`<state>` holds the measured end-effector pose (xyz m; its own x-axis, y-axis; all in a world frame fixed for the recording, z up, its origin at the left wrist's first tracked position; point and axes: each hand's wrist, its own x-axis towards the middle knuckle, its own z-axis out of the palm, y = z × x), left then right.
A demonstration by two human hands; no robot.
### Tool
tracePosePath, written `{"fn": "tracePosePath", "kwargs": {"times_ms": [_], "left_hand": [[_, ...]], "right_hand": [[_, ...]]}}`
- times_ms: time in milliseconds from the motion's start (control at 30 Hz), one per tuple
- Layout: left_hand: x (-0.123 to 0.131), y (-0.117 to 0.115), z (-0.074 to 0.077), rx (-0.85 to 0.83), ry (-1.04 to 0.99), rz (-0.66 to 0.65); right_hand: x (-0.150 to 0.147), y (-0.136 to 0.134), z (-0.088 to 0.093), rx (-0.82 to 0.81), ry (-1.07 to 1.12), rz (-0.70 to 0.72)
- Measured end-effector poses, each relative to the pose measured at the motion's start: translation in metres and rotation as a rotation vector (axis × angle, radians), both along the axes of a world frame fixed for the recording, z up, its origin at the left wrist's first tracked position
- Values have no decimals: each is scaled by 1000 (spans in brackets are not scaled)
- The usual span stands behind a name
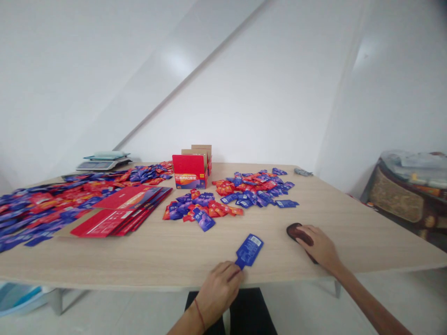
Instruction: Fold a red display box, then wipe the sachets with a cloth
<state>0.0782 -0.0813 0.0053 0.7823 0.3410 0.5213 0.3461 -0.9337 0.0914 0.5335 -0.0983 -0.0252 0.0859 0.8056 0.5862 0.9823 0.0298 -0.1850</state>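
Note:
My left hand (223, 284) is at the table's front edge, its fingers closed on the narrow neck of a blue sachet (250, 250). The sachet's printed face with a white label is turned up. Farther right, my right hand (319, 246) is curled over a dark brown, rounded object (299, 232) at the table surface. Its dark rim shows past my fingers, but most of it is covered, so its kind is unclear. Beyond my left hand lies a small heap of blue and red sachets (200, 204). A larger mixed heap (256, 184) spreads behind and to the right.
Red open boxes (190, 171) stand at the back. Flattened red cartons (115, 214) lie left, beside a wide sachet pile (45, 204). A scale (104, 163) sits at the far left. A crumpled grey item (302, 171) lies back right; a bag-topped brown-panelled object (401, 186) stands beyond the table.

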Motion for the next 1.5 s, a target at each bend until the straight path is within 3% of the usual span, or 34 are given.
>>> {"fn": "tracePosePath", "kwargs": {"times_ms": [267,433,567,700,800,933,1167,1500], "left_hand": [[-2,5,0,-17,-52,-40],[-5,6,-5,-71,-67,-19],[-4,7,-8,-48,-102,-42],[-3,6,-8,-49,-124,-43],[-2,4,-5,-41,-132,-39],[-2,2,-4,-65,-118,-45],[-2,2,-2,-87,-99,-46],[-2,3,-8,-47,-138,-31]], "right_hand": [[-8,7,8,-58,26,-121],[-43,11,38,69,127,-170],[-110,14,71,205,215,31],[-181,12,92,85,112,275],[-216,10,96,34,81,350],[-240,12,84,-87,103,404],[-244,15,62,-221,-150,443],[-186,53,65,-271,-140,258]]}}
